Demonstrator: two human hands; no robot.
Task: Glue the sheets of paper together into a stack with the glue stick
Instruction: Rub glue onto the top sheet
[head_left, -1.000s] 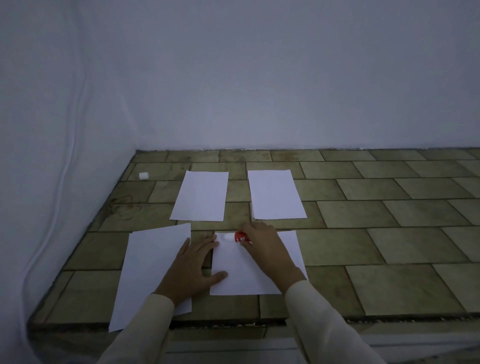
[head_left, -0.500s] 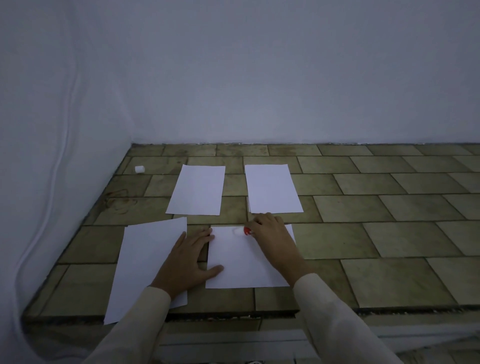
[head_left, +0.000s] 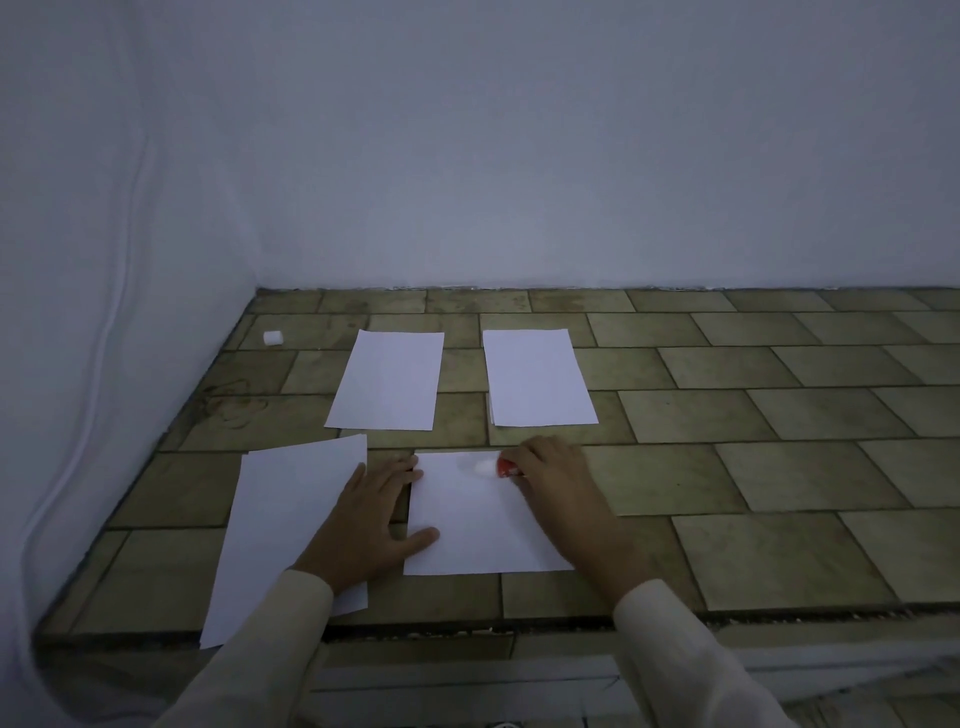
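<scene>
— Four sheets on the tiled worktop (head_left: 727, 447)?
— Yes. My left hand (head_left: 371, 512) lies flat, fingers spread, pinning the near sheet (head_left: 467, 525). My right hand (head_left: 558, 475) is clamped around the glue stick (head_left: 498, 467), tip on that sheet's far edge.

A tiled surface (head_left: 727, 467) of olive-brown rectangular tiles is set into a corner between two pale walls. Four white sheets are laid flat on it: a far-left sheet (head_left: 387, 382), a far-right sheet (head_left: 537, 379), a near-left sheet (head_left: 280, 530) overhanging the front edge, and a near-centre sheet (head_left: 467, 525). A small white cap (head_left: 272, 338) is seen in the far left corner, well apart from the sheets.
</scene>
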